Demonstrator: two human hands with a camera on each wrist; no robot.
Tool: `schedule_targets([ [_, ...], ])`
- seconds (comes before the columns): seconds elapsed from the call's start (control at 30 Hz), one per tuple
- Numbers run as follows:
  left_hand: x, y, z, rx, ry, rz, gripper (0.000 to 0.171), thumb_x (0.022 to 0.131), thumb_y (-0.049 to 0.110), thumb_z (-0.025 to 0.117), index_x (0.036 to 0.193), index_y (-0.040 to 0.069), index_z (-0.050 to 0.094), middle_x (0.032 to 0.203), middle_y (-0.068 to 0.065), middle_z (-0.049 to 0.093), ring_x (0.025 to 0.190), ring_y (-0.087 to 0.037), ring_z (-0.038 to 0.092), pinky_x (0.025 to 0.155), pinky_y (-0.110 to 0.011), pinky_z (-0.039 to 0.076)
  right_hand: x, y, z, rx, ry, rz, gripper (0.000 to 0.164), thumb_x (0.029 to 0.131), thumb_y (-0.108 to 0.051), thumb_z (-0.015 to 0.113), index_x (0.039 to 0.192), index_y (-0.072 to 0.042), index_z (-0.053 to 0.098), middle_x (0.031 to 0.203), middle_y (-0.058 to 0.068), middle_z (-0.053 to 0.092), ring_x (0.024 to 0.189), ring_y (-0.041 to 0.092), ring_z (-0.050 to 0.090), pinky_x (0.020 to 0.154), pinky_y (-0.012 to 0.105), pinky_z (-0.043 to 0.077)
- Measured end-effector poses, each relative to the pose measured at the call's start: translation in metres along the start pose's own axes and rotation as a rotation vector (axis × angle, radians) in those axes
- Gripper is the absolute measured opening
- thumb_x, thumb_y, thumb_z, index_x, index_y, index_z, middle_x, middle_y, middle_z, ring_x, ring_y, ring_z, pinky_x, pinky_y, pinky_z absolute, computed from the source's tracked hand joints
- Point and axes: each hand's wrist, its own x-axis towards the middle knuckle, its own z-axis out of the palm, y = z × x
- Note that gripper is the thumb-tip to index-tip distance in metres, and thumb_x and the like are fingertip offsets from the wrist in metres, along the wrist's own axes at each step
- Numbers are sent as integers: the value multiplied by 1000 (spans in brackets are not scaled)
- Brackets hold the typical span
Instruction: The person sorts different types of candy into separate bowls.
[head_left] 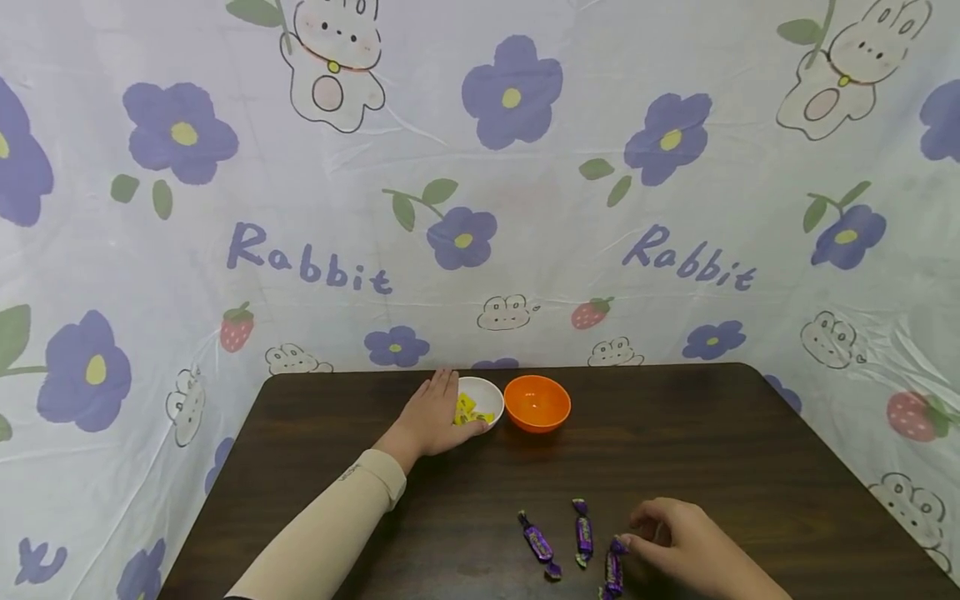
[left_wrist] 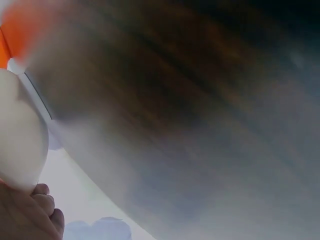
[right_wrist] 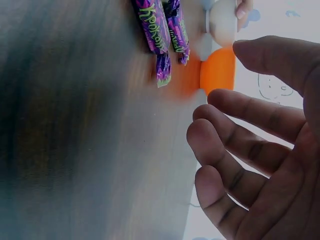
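Note:
My left hand (head_left: 431, 417) lies against the left side of a white bowl (head_left: 491, 392), its fingers straight and pointing away, the thumb along the near rim. Small yellow-wrapped pieces (head_left: 467, 408) lie in that bowl. Three purple twist-wrapped candies lie on the dark table: a left one (head_left: 537, 542), a middle one (head_left: 583, 533) and a right one (head_left: 613, 571). Beside the right candy is my right hand (head_left: 678, 537), its thumb tip close to the upper twisted end. In the right wrist view its fingers (right_wrist: 239, 135) are loosely bent, with nothing between them and the thumb.
An orange bowl (head_left: 537, 404) stands just right of the white bowl, near the far edge of the brown table (head_left: 712, 442). Behind and beside the table hangs a pale cloth (head_left: 525, 183) printed with rabbits, purple flowers and strawberries.

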Motion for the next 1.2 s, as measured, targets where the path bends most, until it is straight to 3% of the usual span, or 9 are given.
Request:
schedule_targets([
  [0.17,-1,4,0,0,43,12,109,96,71,54,166,-6,22,176,-22,23,165,-38,20,135,-52,17,-7,4,1,5,3,-19,24,101,-31,73,107,-8,76,91,-3,71,77,0,59,63,24,53],
  [0.4,6,15,2,54,55,30,118,92,83,47,168,-3,17,177,-22,19,166,-36,18,135,-51,16,-15,9,-2,23,-23,2,25,101,-31,73,107,-8,76,93,-1,72,76,1,61,63,25,54],
  [0.8,18,44,9,64,34,57,125,88,94,35,169,-1,19,177,-18,18,166,-34,17,135,-50,14,-25,12,-1,65,-35,10,24,103,-27,71,110,-4,75,91,-2,72,74,1,61,62,24,54],
  [1.2,29,68,10,103,-18,130,117,95,88,32,169,-1,17,178,-17,13,167,-33,13,136,-48,12,-28,11,0,90,-64,43,25,103,-26,70,112,-2,73,90,0,70,75,3,60,63,24,53],
])
